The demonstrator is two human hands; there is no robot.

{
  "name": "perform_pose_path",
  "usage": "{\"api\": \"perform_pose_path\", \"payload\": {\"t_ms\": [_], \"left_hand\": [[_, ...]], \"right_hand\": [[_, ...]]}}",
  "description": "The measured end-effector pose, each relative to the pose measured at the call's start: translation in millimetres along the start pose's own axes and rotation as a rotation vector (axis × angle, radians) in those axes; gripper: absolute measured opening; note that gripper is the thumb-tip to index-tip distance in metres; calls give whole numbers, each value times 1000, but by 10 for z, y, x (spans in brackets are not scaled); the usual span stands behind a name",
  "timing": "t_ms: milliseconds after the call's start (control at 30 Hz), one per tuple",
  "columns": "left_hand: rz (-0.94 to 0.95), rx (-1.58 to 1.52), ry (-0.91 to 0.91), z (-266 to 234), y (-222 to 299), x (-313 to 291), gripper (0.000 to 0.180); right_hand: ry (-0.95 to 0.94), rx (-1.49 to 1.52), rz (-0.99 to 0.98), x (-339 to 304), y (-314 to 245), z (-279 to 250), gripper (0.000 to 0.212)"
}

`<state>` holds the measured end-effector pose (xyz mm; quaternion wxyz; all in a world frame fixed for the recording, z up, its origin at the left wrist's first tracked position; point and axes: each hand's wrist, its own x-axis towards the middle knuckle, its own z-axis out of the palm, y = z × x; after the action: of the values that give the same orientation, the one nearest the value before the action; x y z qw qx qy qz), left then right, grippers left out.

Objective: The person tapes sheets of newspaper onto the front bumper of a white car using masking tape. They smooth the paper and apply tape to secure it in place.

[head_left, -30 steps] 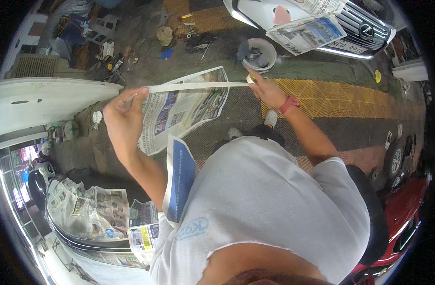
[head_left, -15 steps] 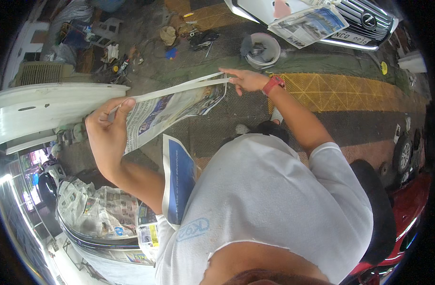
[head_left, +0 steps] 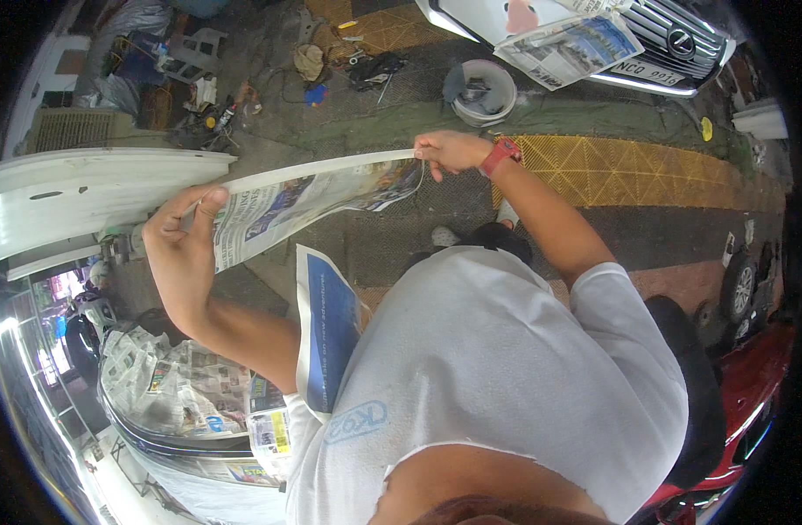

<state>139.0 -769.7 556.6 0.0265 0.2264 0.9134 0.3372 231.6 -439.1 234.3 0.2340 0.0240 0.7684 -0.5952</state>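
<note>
**Newspaper stretched between two hands**

Newspaper (head_left: pixel 318 197) hangs at chest height in front of the person, spread wide and tilted so its printed face looks down and toward them. A pale strip, tape as far as I can judge, runs along its top edge from one hand to the other, and holding it taut like that keeps the edge straight. The left hand (head_left: pixel 180 241) is closed on the left end, thumb on top and fingers curled beneath. The right hand (head_left: pixel 449 150), with a red band at the wrist, pinches the right end between thumb and fingertips. A second sheet, blue-faced (head_left: pixel 329 337), is tucked against the body under the left arm, which frees both hands for the spread one.

Around them: a white panel (head_left: pixel 94 197) stands just left of the left hand. Below it a curved car part (head_left: pixel 169 394) is already wrapped in newsprint. Ahead on the ground sit a grey bucket (head_left: pixel 481 92), scattered tools and rags (head_left: pixel 331 66), and a yellow grating (head_left: pixel 637 171). A car nose (head_left: pixel 681 44) at top right carries more paper. A red car (head_left: pixel 751 411) crowds the right side, so room to swing the long sheet looks tight.
</note>
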Motion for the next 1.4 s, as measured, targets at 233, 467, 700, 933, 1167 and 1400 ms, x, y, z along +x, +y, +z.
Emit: {"api": "perform_pose_path", "payload": {"t_ms": [233, 467, 700, 933, 1167, 1400], "left_hand": [[-85, -20, 298, 184, -756, 109, 39], [393, 222, 300, 1292, -1022, 247, 58], [307, -203, -310, 2234, -597, -47, 17], [400, -141, -311, 2446, -892, -108, 11], [344, -138, -279, 2540, -1027, -86, 11], [476, -228, -398, 2965, -895, 296, 25]], "right_hand": [[327, -262, -103, -403, -286, 78, 31], [533, -826, -280, -740, -1057, 226, 21], [471, -1063, -283, -790, -1356, 311, 23], [576, -1006, -97, -898, -916, 285, 25], [1180, 687, 131, -1069, 361, 321, 11], [1289, -226, -91, -1333, -490, 187, 47]]}}
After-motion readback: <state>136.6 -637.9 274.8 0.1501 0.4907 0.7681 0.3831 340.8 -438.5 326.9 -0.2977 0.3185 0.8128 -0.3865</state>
